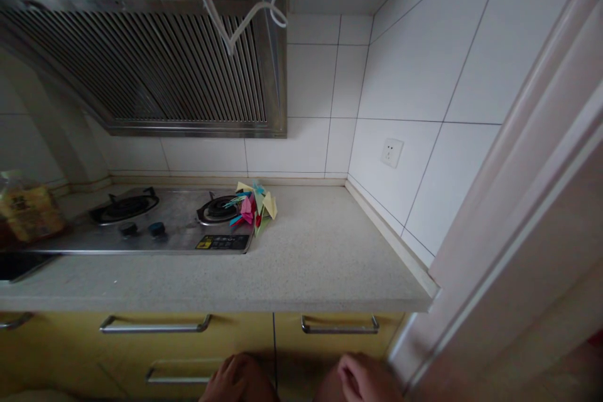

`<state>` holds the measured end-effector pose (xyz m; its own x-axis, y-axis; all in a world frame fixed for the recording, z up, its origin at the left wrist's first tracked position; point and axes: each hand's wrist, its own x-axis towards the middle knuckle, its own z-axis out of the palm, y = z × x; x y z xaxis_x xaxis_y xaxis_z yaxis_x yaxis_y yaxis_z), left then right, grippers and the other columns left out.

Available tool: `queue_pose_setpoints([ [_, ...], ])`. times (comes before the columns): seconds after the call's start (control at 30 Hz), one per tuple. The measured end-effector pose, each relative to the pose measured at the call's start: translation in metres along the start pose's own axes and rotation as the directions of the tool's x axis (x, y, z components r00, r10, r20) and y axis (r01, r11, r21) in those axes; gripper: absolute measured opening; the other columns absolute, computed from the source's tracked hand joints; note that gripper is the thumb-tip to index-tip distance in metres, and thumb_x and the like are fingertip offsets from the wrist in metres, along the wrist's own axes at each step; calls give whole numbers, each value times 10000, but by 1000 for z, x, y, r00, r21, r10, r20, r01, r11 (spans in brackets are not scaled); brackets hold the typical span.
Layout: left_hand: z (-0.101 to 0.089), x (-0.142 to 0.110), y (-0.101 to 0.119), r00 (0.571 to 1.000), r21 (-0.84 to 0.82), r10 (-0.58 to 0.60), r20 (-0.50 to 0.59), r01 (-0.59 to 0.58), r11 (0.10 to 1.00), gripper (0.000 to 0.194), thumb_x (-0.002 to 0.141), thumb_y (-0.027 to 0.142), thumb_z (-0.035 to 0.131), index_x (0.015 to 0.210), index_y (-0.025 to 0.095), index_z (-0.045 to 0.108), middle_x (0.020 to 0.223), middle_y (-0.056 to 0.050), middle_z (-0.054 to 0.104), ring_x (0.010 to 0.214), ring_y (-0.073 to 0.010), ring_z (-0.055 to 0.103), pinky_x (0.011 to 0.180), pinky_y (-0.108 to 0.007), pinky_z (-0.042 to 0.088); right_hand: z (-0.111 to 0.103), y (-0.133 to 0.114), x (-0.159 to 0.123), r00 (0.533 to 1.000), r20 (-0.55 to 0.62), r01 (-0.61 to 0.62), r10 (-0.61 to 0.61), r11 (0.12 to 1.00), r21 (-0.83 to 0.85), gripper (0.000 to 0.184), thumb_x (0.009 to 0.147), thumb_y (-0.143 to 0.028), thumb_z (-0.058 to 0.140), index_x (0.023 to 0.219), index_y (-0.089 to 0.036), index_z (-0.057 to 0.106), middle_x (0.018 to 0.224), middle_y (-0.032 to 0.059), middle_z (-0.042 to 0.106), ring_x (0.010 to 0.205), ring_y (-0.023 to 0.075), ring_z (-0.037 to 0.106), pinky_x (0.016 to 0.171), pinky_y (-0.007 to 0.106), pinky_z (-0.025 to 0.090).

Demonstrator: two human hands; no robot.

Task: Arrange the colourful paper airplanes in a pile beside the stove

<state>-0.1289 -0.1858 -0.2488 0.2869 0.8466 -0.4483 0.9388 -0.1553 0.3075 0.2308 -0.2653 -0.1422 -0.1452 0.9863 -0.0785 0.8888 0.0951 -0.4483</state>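
At the bottom edge, my left hand (227, 379) lies on my left knee (257, 380), fingers stretched over it and nothing in them. On the other side, my right hand (365, 378) rests against my right knee (328, 384). Its fingers bend loosely, with a gap beside the thumb and no object visible in it. Both hands are partly cut off by the frame. Closest in front of them are the yellow drawers with metal handles (339, 329). Farther back, a cluster of colourful folded paper pieces (257, 207) sits at the stove's right end.
A two-burner gas stove (176, 242) is set into the pale countertop (311, 264). Above it hangs a range hood (277, 129) with a dangling white cable (207, 0). A labelled bottle (31, 210) stands at left. A wall socket (392, 152) and door frame (509, 188) are at right.
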Motion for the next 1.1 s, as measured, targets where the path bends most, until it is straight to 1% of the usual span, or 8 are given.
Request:
queue_pose_setpoints([
  [0.07,0,-1,1,1000,46,26,3,-26,999,466,861,312,456,1309,336,582,1520,12,345,1422,-220,279,1155,-344,263,-31,-27,6,991,-110,70,-74,997,-44,278,879,-242,331,915,-222,606,1003,34,601,979,159,549,891,335,433],
  [0.13,1,-3,2,999,61,44,-1,-44,997,428,842,304,493,1247,345,624,1515,16,352,1420,-244,278,1149,-370,273,-43,-43,15,981,-161,101,-106,994,-34,313,877,-227,363,1062,-255,613,1154,13,571,1109,149,501,999,322,388],
  [0.27,4,0,-2,999,-16,-4,-33,4,1000,483,872,280,431,1338,307,554,1504,-19,367,1387,-226,335,1140,-359,285,-19,-47,36,978,-196,62,-74,996,-67,455,843,-224,440,1281,-266,557,1288,3,529,1207,178,445,1101,355,300],
  [0.4,13,8,-12,994,-161,-80,-70,67,985,543,904,276,366,1443,260,434,1465,-49,411,1308,-187,436,1136,-314,288,8,-51,51,954,-300,-36,-3,992,-124,348,864,-274,449,1161,-216,621,1163,48,583,1127,235,474,1060,439,292],
  [0.5,19,11,-17,998,-67,3,-61,-7,998,498,889,264,420,1377,290,514,1499,-26,368,1395,-218,315,1152,-352,256,7,-58,57,952,-306,-49,-5,985,-168,339,843,-392,498,1060,-172,639,1068,81,608,1056,264,503,998,451,337],
  [0.6,19,10,-17,998,27,62,-33,-61,998,451,867,275,492,1303,359,571,1527,22,321,1440,-245,214,1159,-387,233,-2,-61,60,972,-235,-45,-6,977,-208,432,779,-494,560,1018,-144,640,1015,106,625,1013,297,532,940,460,376],
  [0.77,10,4,-9,996,-119,-82,-46,76,990,509,897,291,411,1402,287,478,1484,-39,380,1353,-204,370,1137,-343,259,-7,-58,62,985,-175,-29,-12,972,-233,421,808,-499,519,1011,-152,644,1002,103,638,996,300,560,918,461,390],
  [1.1,8,5,-6,995,-133,-75,-68,65,989,550,864,254,393,1409,269,466,1461,-36,414,1332,-173,397,1121,-313,282,7,-53,61,976,-218,-56,12,978,-199,341,905,-441,421,920,-191,653,945,69,649,958,266,566,906,445,366],
])
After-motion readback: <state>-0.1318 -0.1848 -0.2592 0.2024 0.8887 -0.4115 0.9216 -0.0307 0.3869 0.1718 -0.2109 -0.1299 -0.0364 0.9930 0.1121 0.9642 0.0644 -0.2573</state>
